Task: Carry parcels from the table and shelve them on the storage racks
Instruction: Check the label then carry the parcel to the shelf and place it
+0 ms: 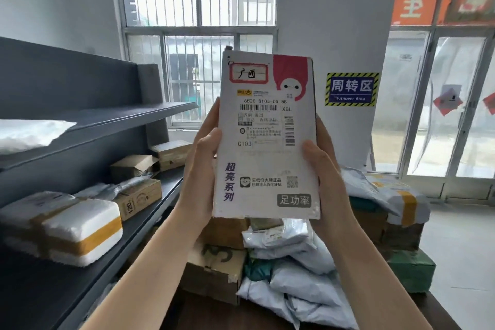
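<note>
I hold a flat white parcel box [267, 147] upright in front of me, label side facing me, with a red corner and a shipping label. My left hand [205, 166] grips its left edge and my right hand [318, 169] grips its right edge. Below it, a pile of parcels [289, 257] covers the dark table [203, 313]: grey poly bags, brown cartons, green-wrapped boxes. The dark grey storage rack [112, 118] stands at my left, its lower shelf holding a white foam box [80, 230] with yellow tape and several cartons.
A white padded bag [29, 134] lies on the rack's upper shelf. A barred window [198, 35] is straight ahead. A "Turnover Area" sign [351, 89] hangs on the wall, and glass doors [439, 104] are at the right.
</note>
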Available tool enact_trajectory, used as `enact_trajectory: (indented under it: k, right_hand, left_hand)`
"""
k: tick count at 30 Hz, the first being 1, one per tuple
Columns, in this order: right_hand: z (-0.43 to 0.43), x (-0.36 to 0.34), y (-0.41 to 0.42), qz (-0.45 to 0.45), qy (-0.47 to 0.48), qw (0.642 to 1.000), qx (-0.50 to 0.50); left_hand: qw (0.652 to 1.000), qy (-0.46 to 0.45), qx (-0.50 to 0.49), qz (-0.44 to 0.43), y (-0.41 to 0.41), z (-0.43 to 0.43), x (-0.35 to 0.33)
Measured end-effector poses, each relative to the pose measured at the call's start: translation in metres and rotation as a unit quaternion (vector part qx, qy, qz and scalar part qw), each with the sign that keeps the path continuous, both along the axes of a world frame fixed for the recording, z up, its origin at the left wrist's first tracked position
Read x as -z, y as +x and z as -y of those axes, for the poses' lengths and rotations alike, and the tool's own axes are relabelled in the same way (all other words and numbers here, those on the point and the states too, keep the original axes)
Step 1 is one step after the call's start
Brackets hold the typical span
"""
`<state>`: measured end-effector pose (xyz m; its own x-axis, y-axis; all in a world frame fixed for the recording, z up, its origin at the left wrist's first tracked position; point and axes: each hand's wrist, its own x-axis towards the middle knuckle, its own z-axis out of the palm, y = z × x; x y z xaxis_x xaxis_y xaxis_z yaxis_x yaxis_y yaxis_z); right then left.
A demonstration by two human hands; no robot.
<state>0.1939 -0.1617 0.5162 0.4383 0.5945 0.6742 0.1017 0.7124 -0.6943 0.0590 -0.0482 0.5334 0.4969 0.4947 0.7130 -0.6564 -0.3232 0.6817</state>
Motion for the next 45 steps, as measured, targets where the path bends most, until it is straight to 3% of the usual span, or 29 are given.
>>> enact_trajectory:
  k: [7,16,23,36,45]
  right_hand:
    - [0.036,0.009,-0.029,-0.017,-0.001,0.989,-0.15]
    - [0.118,0.034,-0.107,-0.017,-0.039,0.932,-0.361]
    - [0.205,0.014,-0.209,0.0,-0.032,0.857,-0.514]
    - [0.433,-0.002,-0.449,0.0,0.007,0.705,-0.71]
    - [0.591,0.02,-0.58,0.011,-0.021,0.643,-0.765]
  left_hand:
    - [0.989,-0.013,-0.144,-0.016,-0.047,0.075,0.008]
    - [0.946,-0.083,-0.314,0.024,-0.143,0.229,0.041]
    - [0.883,-0.081,-0.46,0.048,-0.241,0.363,0.025]
    - [0.724,-0.063,-0.686,0.048,-0.437,0.664,0.003]
    - [0.668,-0.067,-0.739,0.051,-0.541,0.842,0.025]
